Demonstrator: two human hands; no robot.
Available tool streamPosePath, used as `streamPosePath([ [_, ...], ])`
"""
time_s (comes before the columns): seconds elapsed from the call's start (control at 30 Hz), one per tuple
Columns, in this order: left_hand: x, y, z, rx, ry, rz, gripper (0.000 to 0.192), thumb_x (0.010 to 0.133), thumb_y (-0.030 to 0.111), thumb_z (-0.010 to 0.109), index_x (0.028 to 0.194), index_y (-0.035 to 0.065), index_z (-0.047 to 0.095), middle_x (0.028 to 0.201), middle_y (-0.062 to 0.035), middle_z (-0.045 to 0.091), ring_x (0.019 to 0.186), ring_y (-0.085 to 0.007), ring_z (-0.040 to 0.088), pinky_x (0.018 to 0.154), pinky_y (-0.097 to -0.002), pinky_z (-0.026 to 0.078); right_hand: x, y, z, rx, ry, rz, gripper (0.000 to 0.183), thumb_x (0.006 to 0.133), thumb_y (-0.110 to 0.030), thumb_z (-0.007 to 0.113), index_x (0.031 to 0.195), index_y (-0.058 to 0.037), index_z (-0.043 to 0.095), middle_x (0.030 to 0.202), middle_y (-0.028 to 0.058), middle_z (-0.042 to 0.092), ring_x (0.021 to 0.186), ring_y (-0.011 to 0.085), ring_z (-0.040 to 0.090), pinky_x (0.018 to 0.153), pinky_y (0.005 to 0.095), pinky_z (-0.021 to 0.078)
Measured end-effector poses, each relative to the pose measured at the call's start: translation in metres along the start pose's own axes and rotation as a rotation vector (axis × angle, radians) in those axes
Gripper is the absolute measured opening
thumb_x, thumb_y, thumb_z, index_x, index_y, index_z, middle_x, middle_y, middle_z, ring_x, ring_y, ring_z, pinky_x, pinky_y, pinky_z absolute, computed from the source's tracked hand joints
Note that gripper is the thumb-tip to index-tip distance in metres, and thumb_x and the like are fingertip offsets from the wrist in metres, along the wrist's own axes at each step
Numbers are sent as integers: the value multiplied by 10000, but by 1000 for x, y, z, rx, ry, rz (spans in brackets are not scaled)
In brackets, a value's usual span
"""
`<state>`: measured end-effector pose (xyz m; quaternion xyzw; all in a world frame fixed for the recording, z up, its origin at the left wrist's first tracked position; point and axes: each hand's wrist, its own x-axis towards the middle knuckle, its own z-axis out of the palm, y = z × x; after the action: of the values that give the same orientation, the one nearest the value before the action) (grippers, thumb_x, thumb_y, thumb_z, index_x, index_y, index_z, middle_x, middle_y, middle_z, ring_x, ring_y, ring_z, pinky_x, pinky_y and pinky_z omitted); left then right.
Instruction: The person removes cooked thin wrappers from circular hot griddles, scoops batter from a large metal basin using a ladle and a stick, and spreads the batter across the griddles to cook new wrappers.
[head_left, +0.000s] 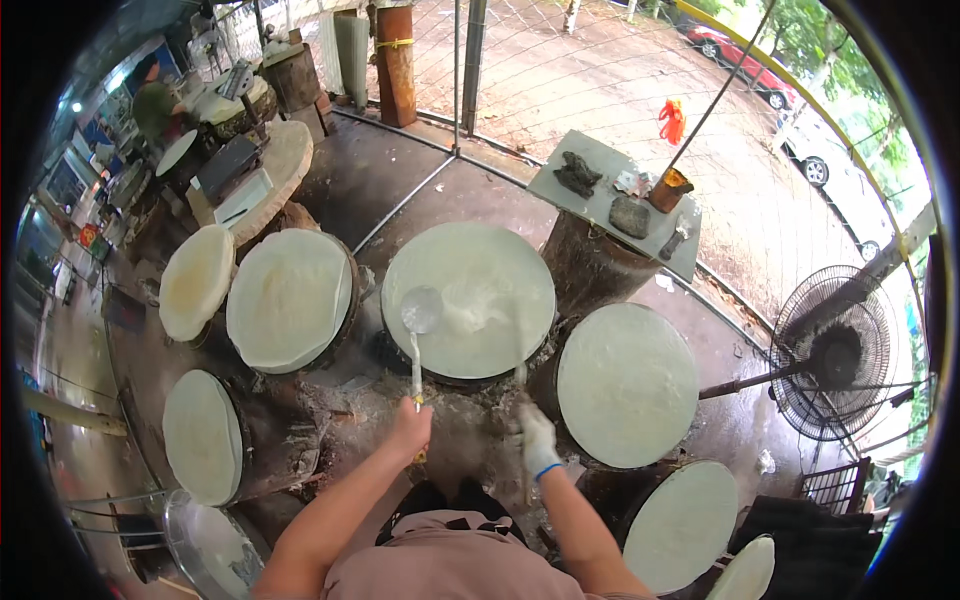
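Note:
My bare left hand (411, 430) grips the handle of a ladle (422, 309). The ladle's round bowl is over the left part of a round griddle (439, 255) coated with pale, wet batter. A thicker, streaky patch of batter (474, 311) shows near the middle. My right hand (537, 437) wears a white glove with a blue cuff. It is closed around a thin stick-like tool (519, 341), blurred by motion, whose far end reaches over the griddle's right side. The tool's exact shape cannot be made out.
More pale-coated round plates stand close by at left (289, 300) and right (628, 386). A board (585, 161) on a drum holds a rusty can (670, 189) and a brush. A pedestal fan (832, 352) stands at right. Another person (154, 105) is at far left.

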<state>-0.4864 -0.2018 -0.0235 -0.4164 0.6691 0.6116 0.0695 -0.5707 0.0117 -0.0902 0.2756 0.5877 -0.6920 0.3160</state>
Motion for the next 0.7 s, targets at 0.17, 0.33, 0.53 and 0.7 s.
streamPosePath([
  [0.17, 5, 10, 23, -145, -49, -1, 197, 909, 168, 527, 882, 44, 377, 567, -43, 437, 380, -147, 438, 330, -308, 356, 47, 60, 27, -170, -237, -247, 330, 936, -243, 584, 1248, -136, 590, 697, -8, 582, 479, 90, 475, 421, 245, 372],
  [0.33, -80, 36, -55, -722, -449, -66, 229, 967, 199, 494, 788, 110, 380, 568, 17, 368, 388, -74, 342, 340, -245, 300, -19, -38, 13, 78, -132, -204, 403, 951, -215, 562, 1334, -102, 517, 678, -11, 568, 444, 67, 448, 387, 212, 358],
  [0.53, -94, 22, -61, -948, -491, -160, 280, 979, 205, 477, 730, 126, 375, 579, 39, 356, 416, -40, 346, 353, -210, 304, 3, -11, 41, -744, -352, -512, 365, 931, -196, 576, 1260, -37, 582, 772, -1, 619, 629, 57, 522, 578, 214, 430],
  [0.7, -129, -27, -112, -1193, -530, -150, 275, 980, 184, 470, 728, 124, 377, 587, 63, 351, 436, -10, 342, 367, -180, 295, -15, 4, 40, -369, -149, -239, 356, 947, -237, 545, 1283, -122, 572, 646, -16, 557, 487, 81, 488, 420, 236, 386],
])
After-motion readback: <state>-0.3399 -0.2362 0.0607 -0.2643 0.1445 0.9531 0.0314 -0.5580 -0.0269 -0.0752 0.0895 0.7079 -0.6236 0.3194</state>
